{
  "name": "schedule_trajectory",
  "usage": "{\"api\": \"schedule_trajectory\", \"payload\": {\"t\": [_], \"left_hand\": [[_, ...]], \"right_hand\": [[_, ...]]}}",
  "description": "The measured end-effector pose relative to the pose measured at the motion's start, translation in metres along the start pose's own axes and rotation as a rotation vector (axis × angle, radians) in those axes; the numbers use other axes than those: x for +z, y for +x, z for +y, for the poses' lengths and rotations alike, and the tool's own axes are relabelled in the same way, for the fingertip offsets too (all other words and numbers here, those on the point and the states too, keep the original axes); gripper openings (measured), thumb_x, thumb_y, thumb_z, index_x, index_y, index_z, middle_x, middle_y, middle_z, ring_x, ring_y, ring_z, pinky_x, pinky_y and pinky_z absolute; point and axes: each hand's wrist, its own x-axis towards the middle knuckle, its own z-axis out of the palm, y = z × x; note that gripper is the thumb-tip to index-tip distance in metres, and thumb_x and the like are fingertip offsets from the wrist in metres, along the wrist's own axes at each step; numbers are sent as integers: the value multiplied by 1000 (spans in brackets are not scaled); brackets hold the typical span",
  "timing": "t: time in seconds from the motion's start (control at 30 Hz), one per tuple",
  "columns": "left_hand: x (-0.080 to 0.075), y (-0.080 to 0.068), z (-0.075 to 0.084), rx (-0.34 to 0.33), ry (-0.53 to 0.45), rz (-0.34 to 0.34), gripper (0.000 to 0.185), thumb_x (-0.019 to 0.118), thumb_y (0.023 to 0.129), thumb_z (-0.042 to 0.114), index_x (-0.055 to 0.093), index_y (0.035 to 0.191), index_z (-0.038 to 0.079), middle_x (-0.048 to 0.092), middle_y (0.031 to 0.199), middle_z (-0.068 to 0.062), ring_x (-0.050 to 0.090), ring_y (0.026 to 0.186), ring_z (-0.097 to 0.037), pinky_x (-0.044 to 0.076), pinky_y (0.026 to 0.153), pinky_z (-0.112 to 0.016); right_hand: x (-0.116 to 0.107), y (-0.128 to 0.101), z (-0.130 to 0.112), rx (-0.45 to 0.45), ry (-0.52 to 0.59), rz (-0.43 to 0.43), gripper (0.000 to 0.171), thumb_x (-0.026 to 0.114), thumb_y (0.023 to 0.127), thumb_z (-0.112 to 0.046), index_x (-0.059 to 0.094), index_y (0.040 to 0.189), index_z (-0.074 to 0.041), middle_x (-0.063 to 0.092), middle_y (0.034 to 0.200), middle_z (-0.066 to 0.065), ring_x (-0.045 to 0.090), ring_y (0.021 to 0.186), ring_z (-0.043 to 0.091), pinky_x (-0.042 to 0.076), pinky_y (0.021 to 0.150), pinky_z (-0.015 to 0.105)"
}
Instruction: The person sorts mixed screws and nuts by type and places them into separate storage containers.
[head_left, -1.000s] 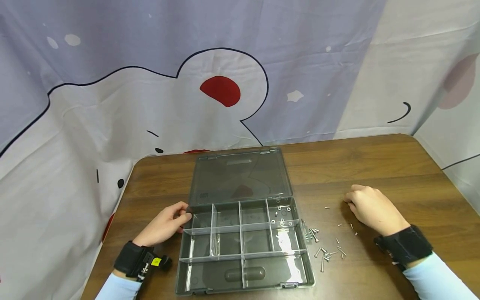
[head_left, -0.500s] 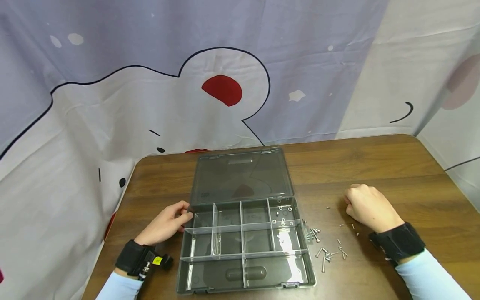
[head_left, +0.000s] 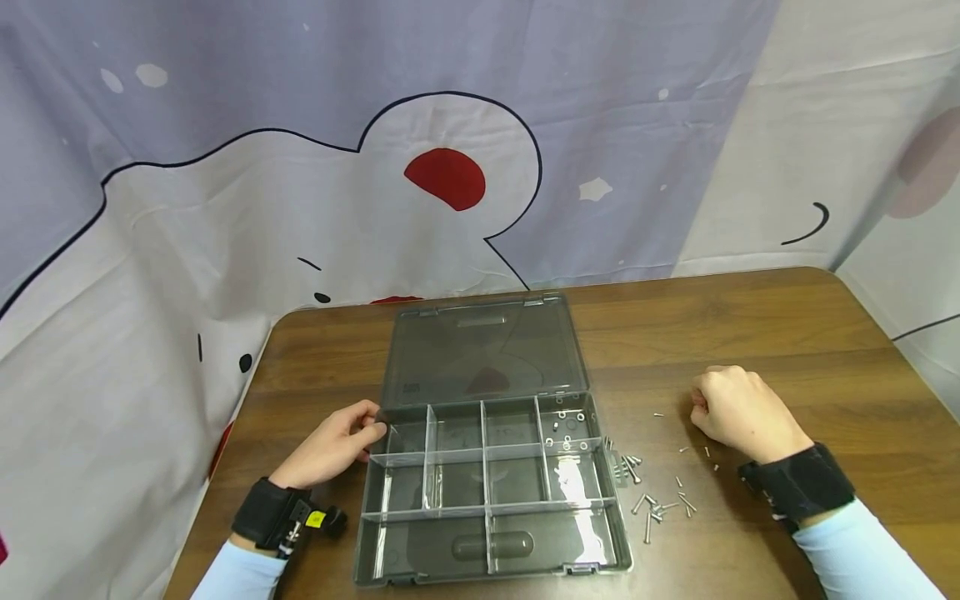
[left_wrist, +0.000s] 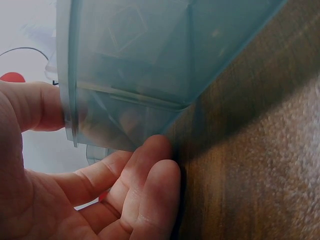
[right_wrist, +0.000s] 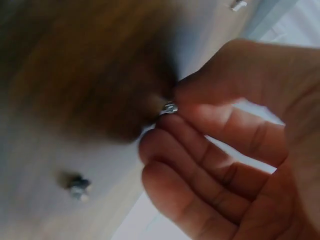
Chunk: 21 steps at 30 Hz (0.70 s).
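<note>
A smoky clear plastic organizer box (head_left: 427, 550) lies on the table, its lid (head_left: 480, 350) laid back flat. My left hand (head_left: 330, 450) grips the box's far left corner; the left wrist view shows the thumb against the side wall (left_wrist: 130, 60) and other fingertips by the lower edge. Right of the box, my right hand (head_left: 746, 417) is low over the table, fingers curled in. In the right wrist view, a small shiny metal piece (right_wrist: 170, 107) is pinched at its fingertips, mostly hidden. Small nuts (head_left: 581, 417) sit in the far right compartment.
Loose screws (head_left: 651, 510) of several lengths lie between the box and my right hand. More screws (head_left: 630, 471) lie close along the box's right side. Tiny pieces (head_left: 678, 482) are scattered farther right. A printed curtain (head_left: 600, 133) hangs behind the table (head_left: 795, 333).
My right hand has turned slightly at the wrist and its fingers have curled in more, staying over nearly the same spot. The left hand and the box have not moved.
</note>
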Motion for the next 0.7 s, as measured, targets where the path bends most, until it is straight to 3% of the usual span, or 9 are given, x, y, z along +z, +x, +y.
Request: {"api": "schedule_trajectory", "payload": {"t": [0.4, 0.5, 0.7], "left_hand": [[0, 1, 1, 3, 5, 2, 24, 56, 107, 23, 55, 119, 3, 49, 91, -5, 65, 82, -21, 58, 74, -31], [0, 1, 0, 4, 5, 3, 23, 56, 106, 23, 55, 118, 3, 49, 91, -5, 65, 82, -20, 58, 74, -31], [0, 1, 0, 4, 7, 5, 26, 56, 106, 24, 55, 120, 2, 50, 91, -5, 65, 82, -20, 58, 74, -31]], "right_hand": [[0, 4, -3, 79, 39, -37, 28, 66, 63, 1, 46, 60, -18, 45, 59, -5, 43, 55, 18, 32, 51, 33], [-2, 5, -9, 42, 59, -4, 27, 67, 61, -1, 47, 61, -19, 45, 60, -7, 43, 55, 16, 33, 50, 32], [-23, 8, -45, -123, 132, 170, 30, 72, 59, -4, 51, 66, -23, 46, 66, -12, 44, 58, 4, 37, 51, 25]]}}
